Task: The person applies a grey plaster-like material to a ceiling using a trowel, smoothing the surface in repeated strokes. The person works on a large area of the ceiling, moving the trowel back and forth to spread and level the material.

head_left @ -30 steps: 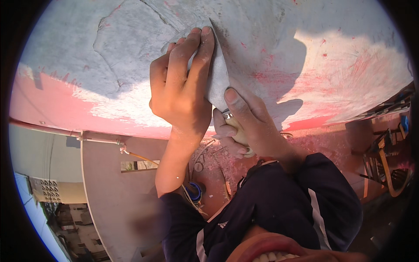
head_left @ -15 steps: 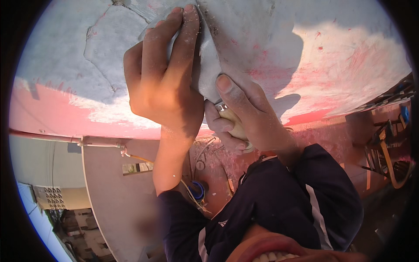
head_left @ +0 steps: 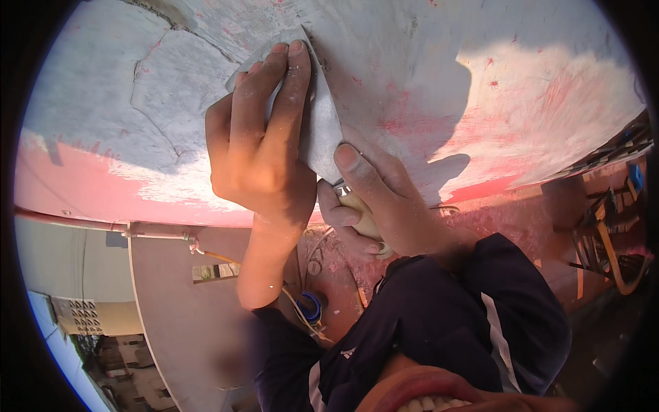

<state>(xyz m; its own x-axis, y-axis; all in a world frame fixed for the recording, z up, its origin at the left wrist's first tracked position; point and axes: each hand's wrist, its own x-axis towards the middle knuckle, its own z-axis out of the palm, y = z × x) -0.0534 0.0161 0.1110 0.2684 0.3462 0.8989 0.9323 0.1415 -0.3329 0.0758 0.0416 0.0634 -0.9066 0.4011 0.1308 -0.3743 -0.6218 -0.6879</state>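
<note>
My right hand [head_left: 391,196] is closed around the pale handle of a wide scraper [head_left: 322,147], its thumb stretched along the base of the grey metal blade. The blade leans against a wall [head_left: 398,75] with pink paint and worn grey and white patches. My left hand [head_left: 264,141] lies over the blade, fingers extended and pressing it to the wall. Whitish dust speckles both hands. Part of the blade is hidden under the left fingers, and the right palm covers much of the handle.
A crack [head_left: 134,82] runs through the wall's grey surface on the left. Below are a pipe [head_left: 161,231] with a hose, a blue container [head_left: 312,309] on the reddish floor, and a chair-like wooden frame [head_left: 607,254] at the right. Shadows of my hands fall on the wall.
Both hands and the scraper have slid down the wall toward me, with the same hold. More of the surface above the blade's tip shows.
</note>
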